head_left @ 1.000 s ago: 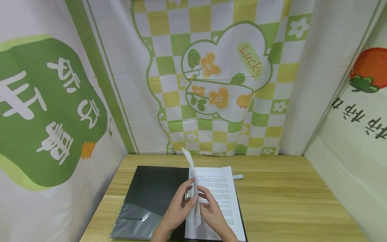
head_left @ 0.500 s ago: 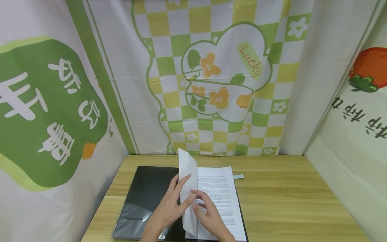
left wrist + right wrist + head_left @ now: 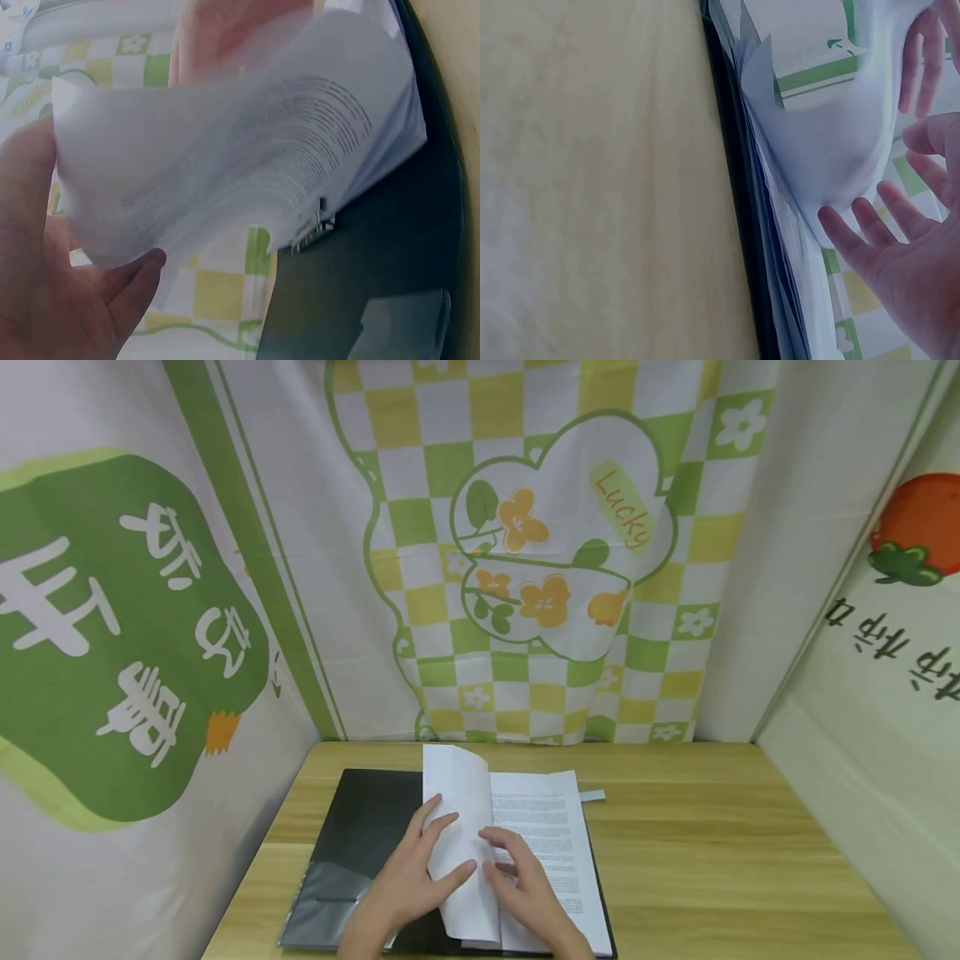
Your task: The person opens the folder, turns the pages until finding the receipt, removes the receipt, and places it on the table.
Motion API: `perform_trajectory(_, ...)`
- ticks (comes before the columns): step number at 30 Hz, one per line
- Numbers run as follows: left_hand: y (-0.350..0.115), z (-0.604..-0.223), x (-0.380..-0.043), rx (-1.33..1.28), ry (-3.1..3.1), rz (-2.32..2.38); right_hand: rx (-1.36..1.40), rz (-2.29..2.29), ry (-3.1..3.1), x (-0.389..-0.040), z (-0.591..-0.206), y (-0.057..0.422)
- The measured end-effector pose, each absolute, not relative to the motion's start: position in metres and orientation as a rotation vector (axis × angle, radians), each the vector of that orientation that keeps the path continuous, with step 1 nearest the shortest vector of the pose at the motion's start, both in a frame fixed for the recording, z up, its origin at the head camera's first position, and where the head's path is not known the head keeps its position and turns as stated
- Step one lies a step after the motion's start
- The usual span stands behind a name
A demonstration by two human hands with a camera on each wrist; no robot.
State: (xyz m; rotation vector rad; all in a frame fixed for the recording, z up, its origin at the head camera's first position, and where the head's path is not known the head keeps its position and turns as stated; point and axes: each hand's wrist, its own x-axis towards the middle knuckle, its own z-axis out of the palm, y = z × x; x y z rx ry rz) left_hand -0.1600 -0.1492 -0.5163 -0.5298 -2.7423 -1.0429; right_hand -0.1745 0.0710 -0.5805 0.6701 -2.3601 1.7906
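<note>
A black folder [image 3: 378,802] lies spread on the table with a stack of printed sheets [image 3: 555,839] on its right side. One white sheet [image 3: 461,781] arches up and leftward from the stack. My left hand [image 3: 405,881] holds this sheet between its fingers, thumb and some fingers spread over its top, others beneath its edge. Lines of print show on its underside in the left wrist view. My right hand [image 3: 532,889] has loosely bent fingers, their tips touching the sheet near the fold. A metal clip [image 3: 313,231] sits by the folder's spine, hidden in the head view.
A clear pocket [image 3: 322,902] covers the folder's lower left corner. A pale blue tab [image 3: 592,795] sticks out at the stack's right edge. The wooden table [image 3: 712,852] extends to the right. Patterned cloth [image 3: 555,610] hangs behind, with cloth walls on both sides.
The sheet, nearly upright a second ago, has swung left and now leans over the folder's left half. My left hand has moved left with it. The right hand stays near the fold.
</note>
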Motion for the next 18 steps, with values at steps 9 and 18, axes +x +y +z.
perform_trajectory(9, -0.161, -0.523, -0.160, -0.508, -2.899, -1.009, 0.629, 1.462, -2.483, -0.192, -0.581, 0.099)
perform_trajectory(18, -0.172, -0.531, -0.156, -0.450, -3.021, -1.047, 0.574, 1.203, -2.494, -0.218, -0.587, 0.139)
